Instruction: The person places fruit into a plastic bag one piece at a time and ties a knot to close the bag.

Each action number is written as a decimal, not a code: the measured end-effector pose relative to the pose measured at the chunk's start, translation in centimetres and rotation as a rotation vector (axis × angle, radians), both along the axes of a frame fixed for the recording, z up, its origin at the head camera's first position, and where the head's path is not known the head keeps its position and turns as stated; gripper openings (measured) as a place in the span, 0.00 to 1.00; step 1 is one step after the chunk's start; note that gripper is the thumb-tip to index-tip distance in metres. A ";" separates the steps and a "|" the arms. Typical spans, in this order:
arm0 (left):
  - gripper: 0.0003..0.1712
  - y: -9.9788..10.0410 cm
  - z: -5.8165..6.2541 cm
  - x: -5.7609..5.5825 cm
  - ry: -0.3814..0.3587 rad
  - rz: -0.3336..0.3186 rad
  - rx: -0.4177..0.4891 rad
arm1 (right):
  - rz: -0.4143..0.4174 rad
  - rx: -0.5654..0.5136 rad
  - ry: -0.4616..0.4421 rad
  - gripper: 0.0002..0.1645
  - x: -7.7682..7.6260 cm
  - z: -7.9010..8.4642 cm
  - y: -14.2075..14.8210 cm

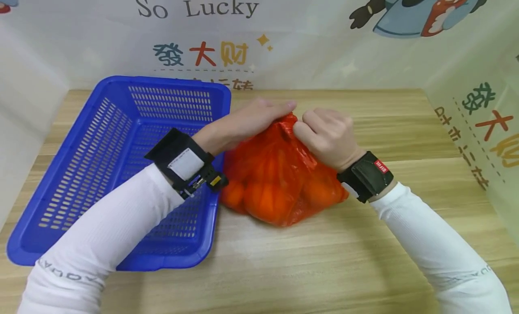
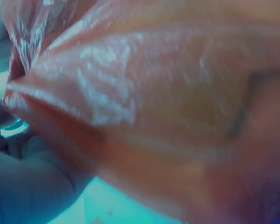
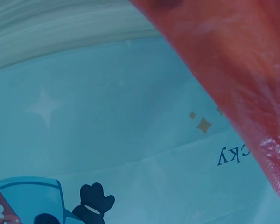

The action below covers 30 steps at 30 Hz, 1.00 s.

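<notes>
A thin red plastic bag (image 1: 275, 179), bulging with several round orange shapes, sits on the table in the middle of the head view. My left hand (image 1: 257, 118) grips its gathered top from the left, thumb along the upper edge. From the right, my right hand (image 1: 326, 136) holds the same top in curled fingers. Shiny, stretched plastic of the bag (image 2: 144, 93) fills most of the left wrist view, with the left hand (image 2: 35, 182) at its lower left. One taut side of the bag (image 3: 238, 65) crosses the right wrist view; the right hand is out of that picture.
A blue plastic basket (image 1: 213, 206) with slotted walls stands left of the bag, under my left forearm. Beneath both is a wood-grain table (image 1: 300, 269). A printed white sheet (image 1: 308, 48) closes off the back and sides.
</notes>
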<state>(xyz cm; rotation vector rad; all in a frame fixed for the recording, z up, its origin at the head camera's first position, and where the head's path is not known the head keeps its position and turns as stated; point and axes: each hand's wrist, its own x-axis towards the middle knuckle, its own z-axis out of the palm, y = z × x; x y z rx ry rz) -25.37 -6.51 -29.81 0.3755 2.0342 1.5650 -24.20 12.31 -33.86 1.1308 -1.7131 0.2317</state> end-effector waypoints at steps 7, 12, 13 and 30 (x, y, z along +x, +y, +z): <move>0.17 0.2 -0.1 0.1 0.108 0.101 0.049 | -0.052 -0.057 -0.013 0.15 -0.2 -0.5 -0.2; 0.17 0.0 -0.2 0.2 0.138 0.127 0.060 | -0.038 -0.054 -0.046 0.16 -0.1 -0.6 0.1; 0.17 0.0 -0.2 0.2 0.141 0.131 0.063 | -0.035 -0.046 -0.054 0.17 -0.1 -0.6 0.1; 0.15 -0.1 0.4 0.9 0.377 0.127 -0.093 | 0.046 -0.237 -1.053 0.30 0.6 2.7 2.7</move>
